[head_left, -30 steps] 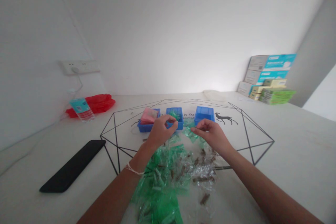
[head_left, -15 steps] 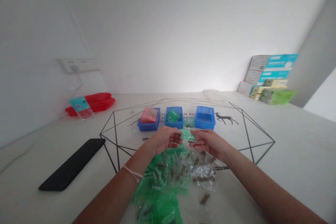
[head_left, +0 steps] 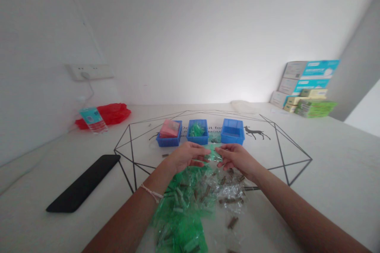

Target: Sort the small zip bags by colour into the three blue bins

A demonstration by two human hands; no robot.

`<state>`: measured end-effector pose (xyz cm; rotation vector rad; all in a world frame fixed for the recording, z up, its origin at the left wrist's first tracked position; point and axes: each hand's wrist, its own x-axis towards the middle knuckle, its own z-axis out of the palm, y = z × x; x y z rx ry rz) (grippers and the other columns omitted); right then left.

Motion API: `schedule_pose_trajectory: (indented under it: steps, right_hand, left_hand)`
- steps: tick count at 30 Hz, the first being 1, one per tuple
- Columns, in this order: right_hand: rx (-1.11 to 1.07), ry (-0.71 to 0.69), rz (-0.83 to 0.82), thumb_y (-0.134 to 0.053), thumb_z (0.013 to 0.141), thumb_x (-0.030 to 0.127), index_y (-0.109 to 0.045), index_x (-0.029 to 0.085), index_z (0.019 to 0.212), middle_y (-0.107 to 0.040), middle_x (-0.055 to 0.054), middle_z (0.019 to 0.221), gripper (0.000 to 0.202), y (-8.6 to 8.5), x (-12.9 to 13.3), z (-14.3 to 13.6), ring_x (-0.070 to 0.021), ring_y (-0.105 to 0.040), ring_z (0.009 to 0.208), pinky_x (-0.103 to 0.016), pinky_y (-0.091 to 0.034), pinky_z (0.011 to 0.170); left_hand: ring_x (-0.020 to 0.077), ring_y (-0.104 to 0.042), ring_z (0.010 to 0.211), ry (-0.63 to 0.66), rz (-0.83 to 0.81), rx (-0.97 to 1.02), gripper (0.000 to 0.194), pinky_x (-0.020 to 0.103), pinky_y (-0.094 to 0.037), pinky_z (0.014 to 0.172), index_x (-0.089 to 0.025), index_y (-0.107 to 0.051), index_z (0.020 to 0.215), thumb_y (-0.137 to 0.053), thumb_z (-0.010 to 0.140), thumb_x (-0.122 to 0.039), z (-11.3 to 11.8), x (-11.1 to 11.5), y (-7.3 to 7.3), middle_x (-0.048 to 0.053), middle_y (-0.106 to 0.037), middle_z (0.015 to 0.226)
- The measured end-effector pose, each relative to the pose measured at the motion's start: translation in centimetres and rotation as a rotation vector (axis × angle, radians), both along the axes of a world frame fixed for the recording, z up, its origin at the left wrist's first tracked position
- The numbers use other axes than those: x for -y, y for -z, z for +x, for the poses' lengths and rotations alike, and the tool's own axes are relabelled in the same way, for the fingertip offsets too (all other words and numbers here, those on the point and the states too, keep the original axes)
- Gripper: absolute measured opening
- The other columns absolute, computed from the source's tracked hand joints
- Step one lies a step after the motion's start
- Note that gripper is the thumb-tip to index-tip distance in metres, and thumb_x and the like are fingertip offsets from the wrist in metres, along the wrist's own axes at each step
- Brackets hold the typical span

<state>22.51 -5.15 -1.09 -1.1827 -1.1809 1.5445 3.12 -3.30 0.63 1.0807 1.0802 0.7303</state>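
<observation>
A small clear green plastic bag (head_left: pixel 213 154) is stretched between my two hands, just in front of the blue bins. My left hand (head_left: pixel 190 155) pinches its left side between thumb and finger. On the other side, my right hand (head_left: pixel 234 157) grips it the same way, fingers curled. What the bag contains is too small to make out. Below my hands lies a heap of green plastic bags (head_left: pixel 185 221), some with small pieces inside. To its right, clear plastic bags (head_left: pixel 230 193) hold small brown pieces.
Three blue bins stand in a row: the left bin (head_left: pixel 168 141) holds pink packets (head_left: pixel 170 127), the middle bin (head_left: pixel 198 140) green bags, and the right bin (head_left: pixel 232 139) shows its bare floor. A black flat pad (head_left: pixel 84 184), a bottle (head_left: pixel 93 120) and stacked boxes (head_left: pixel 314 83) flank them.
My fingertips have come closer together over the green bag, the left hand shifting slightly right. The view has moved very slightly; the bins and heaps stay as they were.
</observation>
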Motion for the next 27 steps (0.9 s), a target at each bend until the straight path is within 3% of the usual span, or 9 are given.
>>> schedule_pose_trajectory:
  steps: [7, 15, 19, 22, 24, 27]
  right_hand:
    - [0.043, -0.06, 0.011, -0.073, 0.083, 0.027, -0.063, 0.016, 0.077, -0.066, 0.0, 0.059, 0.016, 0.1, 0.0, 0.0, -0.0114, -0.067, 0.051, -0.015, -0.048, 0.041]
    - [0.007, -0.083, 0.014, -0.077, 0.077, 0.035, -0.064, 0.017, 0.083, -0.069, -0.002, 0.062, 0.024, 1.0, -0.4, 0.2, -0.013, -0.064, 0.048, -0.022, -0.052, 0.045]
    - [-0.016, -0.078, 0.343, -0.087, 0.062, 0.034, -0.071, 0.018, 0.078, -0.075, -0.005, 0.082, 0.028, 1.6, -1.1, 0.4, -0.0183, -0.072, 0.075, -0.032, -0.058, 0.074]
    - [0.106, -0.058, 0.63, -0.083, 0.064, 0.029, -0.075, 0.021, 0.069, -0.076, -0.008, 0.102, 0.013, 1.6, -1.4, 0.7, -0.0233, -0.07, 0.097, -0.036, -0.055, 0.087]
    - [0.217, -0.041, 0.725, -0.077, 0.069, 0.022, -0.075, 0.023, 0.069, -0.076, -0.007, 0.104, 0.002, 1.4, -1.3, 0.8, -0.0241, -0.07, 0.1, -0.038, -0.053, 0.091]
    - [0.341, -0.046, 0.752, -0.069, 0.07, 0.014, -0.075, 0.024, 0.075, -0.077, -0.006, 0.102, 0.013, 1.0, -0.9, 0.8, -0.0244, -0.07, 0.097, -0.041, -0.052, 0.093]
  left_hand:
    - [0.0115, -0.063, 0.055, -0.108, -0.035, 0.016, 0.03, 0.025, -0.054, 0.058, -0.013, -0.067, 0.068, -0.09, 0.049, -0.01, 0.1, -0.1, 0.0, 0.0, -0.067, 0.061]
    - [0.0169, -0.07, 0.063, -0.065, -0.063, 0.052, 0.036, 0.027, -0.055, 0.061, -0.014, -0.067, 0.076, -0.091, 0.05, -0.014, -0.5, -0.6, 0.5, 0.002, -0.069, 0.067]
    - [0.0187, -0.07, 0.077, 0.029, 0.146, 0.069, 0.028, 0.033, -0.056, 0.076, -0.015, -0.068, 0.067, -0.087, 0.047, -0.011, -1.1, -0.9, 0.6, 0.007, -0.075, 0.086]
    - [0.0247, -0.069, 0.096, 0.121, 0.349, -0.037, 0.014, 0.035, -0.054, 0.084, -0.014, -0.071, 0.061, -0.08, 0.051, -0.012, -1.5, -1.1, 0.4, 0.013, -0.074, 0.11]
    - [0.0277, -0.067, 0.105, 0.151, 0.43, -0.11, 0.008, 0.036, -0.053, 0.088, -0.016, -0.073, 0.06, -0.075, 0.053, -0.012, -1.6, -1.2, 0.3, 0.013, -0.073, 0.114]
    - [0.0282, -0.066, 0.109, 0.168, 0.454, -0.134, 0.011, 0.034, -0.052, 0.086, -0.017, -0.074, 0.06, -0.073, 0.052, -0.009, -1.6, -1.3, 0.3, 0.012, -0.074, 0.111]
